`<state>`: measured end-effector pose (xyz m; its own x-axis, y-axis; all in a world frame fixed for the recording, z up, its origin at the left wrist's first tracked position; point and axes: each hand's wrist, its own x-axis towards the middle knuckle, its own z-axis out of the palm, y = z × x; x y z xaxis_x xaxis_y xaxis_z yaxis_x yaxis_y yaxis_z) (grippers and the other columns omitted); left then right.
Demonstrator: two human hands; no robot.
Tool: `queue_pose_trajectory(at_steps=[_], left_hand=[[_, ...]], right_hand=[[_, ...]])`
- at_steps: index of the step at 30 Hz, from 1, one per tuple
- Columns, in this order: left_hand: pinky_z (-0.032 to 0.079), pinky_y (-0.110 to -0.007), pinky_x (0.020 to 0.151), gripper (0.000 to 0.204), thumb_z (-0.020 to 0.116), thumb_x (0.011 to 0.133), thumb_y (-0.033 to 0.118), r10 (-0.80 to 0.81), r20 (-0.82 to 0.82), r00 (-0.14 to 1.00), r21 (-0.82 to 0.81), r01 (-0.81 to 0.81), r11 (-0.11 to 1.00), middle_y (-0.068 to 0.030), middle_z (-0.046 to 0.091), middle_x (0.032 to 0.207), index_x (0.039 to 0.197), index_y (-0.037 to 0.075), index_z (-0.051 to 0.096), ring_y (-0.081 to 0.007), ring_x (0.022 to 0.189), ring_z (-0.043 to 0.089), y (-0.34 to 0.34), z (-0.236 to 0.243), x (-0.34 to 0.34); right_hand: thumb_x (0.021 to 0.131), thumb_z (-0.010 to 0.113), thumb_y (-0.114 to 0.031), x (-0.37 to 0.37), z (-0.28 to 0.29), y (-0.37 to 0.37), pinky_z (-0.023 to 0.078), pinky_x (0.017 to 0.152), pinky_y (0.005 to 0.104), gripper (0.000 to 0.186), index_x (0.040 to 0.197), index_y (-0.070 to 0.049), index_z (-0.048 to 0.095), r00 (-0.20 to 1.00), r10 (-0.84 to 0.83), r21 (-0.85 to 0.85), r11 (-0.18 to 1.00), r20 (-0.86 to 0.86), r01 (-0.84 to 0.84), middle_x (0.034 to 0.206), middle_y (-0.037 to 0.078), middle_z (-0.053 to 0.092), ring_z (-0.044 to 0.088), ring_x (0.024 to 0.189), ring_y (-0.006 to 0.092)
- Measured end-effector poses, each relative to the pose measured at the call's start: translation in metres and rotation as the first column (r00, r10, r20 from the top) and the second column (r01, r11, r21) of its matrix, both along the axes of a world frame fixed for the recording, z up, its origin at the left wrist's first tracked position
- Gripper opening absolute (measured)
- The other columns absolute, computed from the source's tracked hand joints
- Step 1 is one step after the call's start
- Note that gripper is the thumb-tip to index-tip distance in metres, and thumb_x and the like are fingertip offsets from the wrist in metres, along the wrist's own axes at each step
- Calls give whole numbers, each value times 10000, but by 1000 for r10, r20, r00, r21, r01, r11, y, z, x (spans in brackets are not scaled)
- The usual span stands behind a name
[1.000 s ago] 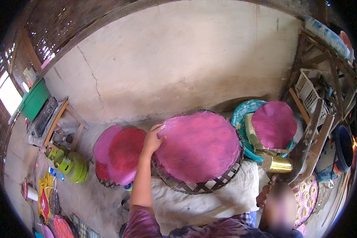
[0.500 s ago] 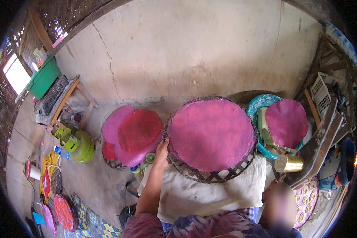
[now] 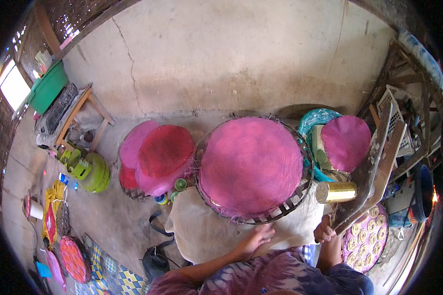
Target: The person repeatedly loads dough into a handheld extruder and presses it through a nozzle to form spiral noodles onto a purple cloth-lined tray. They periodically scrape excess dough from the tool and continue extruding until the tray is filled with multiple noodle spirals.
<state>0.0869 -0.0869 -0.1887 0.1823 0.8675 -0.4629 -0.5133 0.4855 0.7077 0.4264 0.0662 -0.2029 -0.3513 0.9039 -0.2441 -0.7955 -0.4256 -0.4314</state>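
Note:
A round, open-weave bamboo tray (image 3: 280, 216) sits on pale cloth (image 3: 187, 216) over my lap. On it lies a round pink sheet (image 3: 251, 162), its surface smeared as if turning. My left hand (image 3: 259, 237) is just below the tray's near rim, slightly blurred, fingers stretched out and holding nothing. To the right, my right hand (image 3: 324, 231) has its fingers curled by the lower end of a worn wooden plank (image 3: 364, 191); what it holds, if anything, I cannot make out. A gold can (image 3: 335, 191) is above that hand.
Left, pink and red round sheets (image 3: 166, 151) overlap on another tray. A teal basin (image 3: 305, 130) stands right, beside another pink sheet (image 3: 347, 143). Green gas cylinders (image 3: 96, 172) stand near a wooden stand (image 3: 76, 123). A tray of coiled pieces (image 3: 364, 241) lies lower right.
My left hand has let go of the tray's left rim and moved right and nearer to me. The tray has turned, so its bare slats show more at the lower right.

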Motion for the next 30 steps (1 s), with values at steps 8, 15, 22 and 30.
queue_pose_trajectory(at_steps=[8,15,22,30], left_hand=[[307,-407,1114,672,463,1004,441,352,-270,896,792,-2,610,-159,328,1526,1518,82,222,-283,1360,393,59,131,-100],[381,-444,1081,850,421,923,655,51,350,935,706,-299,642,-246,401,1426,1478,32,252,-342,1296,461,84,200,-93],[469,-446,984,915,352,870,766,13,558,830,679,-466,567,-206,621,1071,1222,-59,529,-363,1083,584,146,216,-195],[439,-413,845,697,421,856,720,123,880,459,379,-835,399,-88,527,918,1004,47,526,-272,901,513,170,104,-259]], right_hand=[[605,770,-708,-85,50,-12,423,993,341,1229,1451,35,279,540,794,228,601,-278,-766,1321,158,513,547,1158,224],[576,609,-878,-167,69,-44,471,874,350,1316,1429,70,284,195,921,147,256,-337,-955,1242,194,543,575,1092,258],[769,273,-890,-237,191,75,543,795,385,1173,1438,72,303,38,898,103,-8,438,-995,1101,285,617,663,963,325],[894,349,-746,-329,221,92,565,702,398,857,1314,-12,485,-203,553,-296,84,808,-951,977,219,647,680,821,296]])
